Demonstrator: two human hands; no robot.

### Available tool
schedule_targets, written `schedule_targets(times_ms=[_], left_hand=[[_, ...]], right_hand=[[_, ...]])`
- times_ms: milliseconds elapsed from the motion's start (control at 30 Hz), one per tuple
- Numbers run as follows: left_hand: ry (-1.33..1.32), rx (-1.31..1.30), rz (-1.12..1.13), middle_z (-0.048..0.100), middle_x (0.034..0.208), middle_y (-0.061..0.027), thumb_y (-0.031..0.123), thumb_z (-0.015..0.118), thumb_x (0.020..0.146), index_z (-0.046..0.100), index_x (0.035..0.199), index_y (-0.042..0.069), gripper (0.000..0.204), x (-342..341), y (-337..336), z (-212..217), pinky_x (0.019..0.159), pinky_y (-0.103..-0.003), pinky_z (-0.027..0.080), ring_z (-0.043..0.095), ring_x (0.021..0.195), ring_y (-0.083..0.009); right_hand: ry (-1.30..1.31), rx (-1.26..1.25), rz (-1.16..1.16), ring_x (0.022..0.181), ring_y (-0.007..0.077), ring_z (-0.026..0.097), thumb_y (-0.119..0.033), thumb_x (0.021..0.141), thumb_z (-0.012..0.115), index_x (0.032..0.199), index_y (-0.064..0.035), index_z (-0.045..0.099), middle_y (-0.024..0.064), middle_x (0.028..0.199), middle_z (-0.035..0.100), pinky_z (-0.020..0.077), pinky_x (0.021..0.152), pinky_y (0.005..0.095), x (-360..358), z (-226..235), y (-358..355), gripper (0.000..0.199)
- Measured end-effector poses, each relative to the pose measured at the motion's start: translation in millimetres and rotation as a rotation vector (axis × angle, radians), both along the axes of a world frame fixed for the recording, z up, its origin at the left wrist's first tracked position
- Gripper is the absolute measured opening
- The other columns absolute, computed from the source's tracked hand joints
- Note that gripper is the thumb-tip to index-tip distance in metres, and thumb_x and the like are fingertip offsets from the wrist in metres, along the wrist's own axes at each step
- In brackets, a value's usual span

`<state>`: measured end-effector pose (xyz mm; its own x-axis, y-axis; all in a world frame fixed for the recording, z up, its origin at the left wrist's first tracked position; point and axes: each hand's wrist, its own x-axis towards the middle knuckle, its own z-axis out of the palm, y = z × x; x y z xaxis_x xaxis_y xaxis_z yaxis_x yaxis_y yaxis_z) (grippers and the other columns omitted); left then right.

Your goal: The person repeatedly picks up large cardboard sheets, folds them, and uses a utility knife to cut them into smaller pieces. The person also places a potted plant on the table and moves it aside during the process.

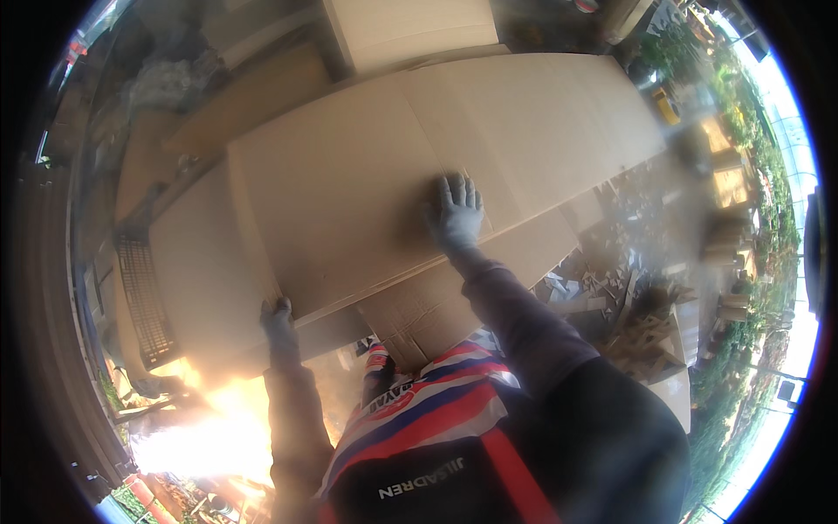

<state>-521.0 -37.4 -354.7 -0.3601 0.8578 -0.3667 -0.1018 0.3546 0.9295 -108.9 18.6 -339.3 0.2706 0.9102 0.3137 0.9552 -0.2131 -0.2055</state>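
Observation:
A large brown cardboard sheet (340, 201), creased like a flattened box, stretches across the view in front of me. My right hand (458, 217), in a grey glove, lies flat on its top near a crease and the near edge, fingers extended. At the sheet's near left corner, my left hand (278, 323), also gloved, has its fingers bent over the edge; its thumb is hard to make out. Below the near edge, another piece of cardboard (419, 310) hangs close to my body and striped clothing.
More cardboard (415, 35) stands beyond the sheet. A dark slatted plastic crate (144, 301) sits at the left. Cardboard scraps (646, 341) lie in a container at the right, with torn bits on the ground. Strong sunlight washes out the lower left.

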Motion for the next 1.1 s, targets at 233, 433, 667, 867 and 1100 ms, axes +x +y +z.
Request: schedule_targets(times_ms=[233, 433, 667, 867, 1100], left_hand=[[0.009, -0.053, 0.002, 0.051, 0.082, 0.0026, 0.001, 0.061, 0.091, 0.054, 0.121, 0.000, 0.031, 7, -4, 9, 0.059, -0.023, 0.039, 0.046, 0.069, -0.0080], [0.156, -0.051, -0.005, 0.059, 0.084, 0.0009, 0.001, 0.068, 0.081, 0.064, 0.109, 0.001, 0.028, 10, 1, 18, 0.064, -0.022, 0.044, 0.054, 0.075, -0.0084], [1.106, 0.118, -0.159, 0.064, 0.092, -0.0108, 0.016, 0.071, 0.077, 0.060, 0.116, 0.002, 0.042, 27, 5, 50, 0.067, -0.037, 0.053, 0.065, 0.083, -0.0247], [1.472, -0.026, -0.392, 0.061, 0.086, -0.0115, 0.027, 0.063, 0.085, 0.056, 0.115, 0.011, 0.036, 55, 13, 31, 0.060, -0.046, 0.052, 0.063, 0.078, -0.0331], [1.053, 0.202, -0.475, 0.064, 0.083, -0.0136, 0.029, 0.055, 0.091, 0.061, 0.097, 0.010, 0.021, -11, 34, -37, 0.059, -0.044, 0.052, 0.065, 0.070, -0.0327]], right_hand=[[-0.023, -0.103, -0.056, 0.139, 0.0390, 0.030, -0.046, 0.088, 0.057, 0.141, -0.0136, 0.044, 0.0188, 0.148, 0.036, 0.0228, 0.112, 0.0527, -2, 10, -3, 0.063], [0.045, -0.211, -0.075, 0.140, 0.0376, 0.028, -0.050, 0.090, 0.053, 0.145, -0.0163, 0.037, 0.0171, 0.151, 0.033, 0.0219, 0.114, 0.0508, -6, 11, 2, 0.067], [-0.118, -0.231, -0.059, 0.142, 0.0342, 0.026, -0.057, 0.093, 0.045, 0.149, -0.0196, 0.030, 0.0119, 0.154, 0.030, 0.0201, 0.115, 0.0491, -4, 2, 7, 0.069], [-0.212, -0.504, -0.008, 0.142, 0.0339, 0.025, -0.048, 0.095, 0.044, 0.150, -0.0080, 0.023, 0.0154, 0.154, 0.025, 0.0223, 0.114, 0.0499, -19, 29, 6, 0.071], [-0.217, -0.451, -0.025, 0.143, 0.0278, 0.024, -0.050, 0.097, 0.040, 0.151, -0.0108, 0.023, 0.0095, 0.155, 0.026, 0.0222, 0.114, 0.0428, -12, 13, 5, 0.069]])
